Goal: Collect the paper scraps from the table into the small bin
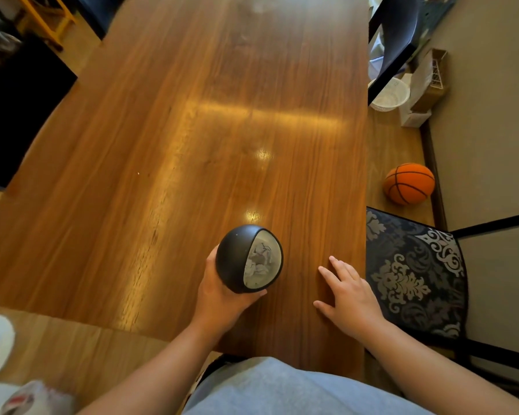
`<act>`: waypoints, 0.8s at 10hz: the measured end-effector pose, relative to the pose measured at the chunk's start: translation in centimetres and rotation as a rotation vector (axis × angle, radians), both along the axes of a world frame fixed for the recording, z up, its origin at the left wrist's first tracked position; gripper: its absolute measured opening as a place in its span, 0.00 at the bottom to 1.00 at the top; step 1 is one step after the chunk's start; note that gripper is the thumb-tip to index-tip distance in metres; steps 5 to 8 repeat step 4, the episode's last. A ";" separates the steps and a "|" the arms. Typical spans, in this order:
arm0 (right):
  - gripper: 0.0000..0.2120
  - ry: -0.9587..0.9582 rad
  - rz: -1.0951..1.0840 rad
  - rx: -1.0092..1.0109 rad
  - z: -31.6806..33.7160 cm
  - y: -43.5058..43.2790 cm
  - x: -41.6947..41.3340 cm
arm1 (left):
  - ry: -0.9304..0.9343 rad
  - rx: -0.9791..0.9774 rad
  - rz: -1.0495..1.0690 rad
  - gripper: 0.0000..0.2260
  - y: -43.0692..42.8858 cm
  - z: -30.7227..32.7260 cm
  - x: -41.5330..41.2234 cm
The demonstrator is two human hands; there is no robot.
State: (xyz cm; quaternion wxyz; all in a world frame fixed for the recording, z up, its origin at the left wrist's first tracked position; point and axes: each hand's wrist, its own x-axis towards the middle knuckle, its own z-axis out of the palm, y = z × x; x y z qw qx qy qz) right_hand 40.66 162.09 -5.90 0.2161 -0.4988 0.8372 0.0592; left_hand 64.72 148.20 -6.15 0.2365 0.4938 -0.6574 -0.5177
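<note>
The left hand [222,298] wraps around the lower body of the small round black bin [247,259], lifting it just beside the right hand [346,293], which lies flat, fingers spread, holding nothing, on the worktop [192,130]. Crumpled grey-white paper scraps [259,260] show inside its opening. The bin looks light, rigid and smooth, best gripped around its sides; the scraps are soft and featherweight.

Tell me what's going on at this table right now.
A person at a wooden table holds a small round black bin in the left hand, its opening tilted to the right. Crumpled paper scraps are inside it. The right hand rests open and flat on the table beside the bin, holding nothing. No loose scraps show on the tabletop. A basketball lies on the floor.
</note>
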 end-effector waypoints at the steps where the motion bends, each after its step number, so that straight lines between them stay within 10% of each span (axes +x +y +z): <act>1: 0.38 0.003 0.003 0.000 -0.2 0.1 -0.1 | -0.015 -0.018 -0.016 0.52 0.0 0.0 0.0; 3: 0.38 -0.097 -0.024 0.020 1.4 -0.5 -0.4 | -0.163 0.049 -0.067 0.50 1.1 -0.1 1.9; 4: 0.35 -0.259 -0.190 -0.130 5.1 -1.7 -1.1 | -0.304 0.039 -0.093 0.29 3.4 -0.7 4.5; 8: 0.35 -0.259 -0.190 -0.130 5.1 -1.7 -1.1 | -0.304 0.039 -0.093 0.29 3.4 -0.7 4.5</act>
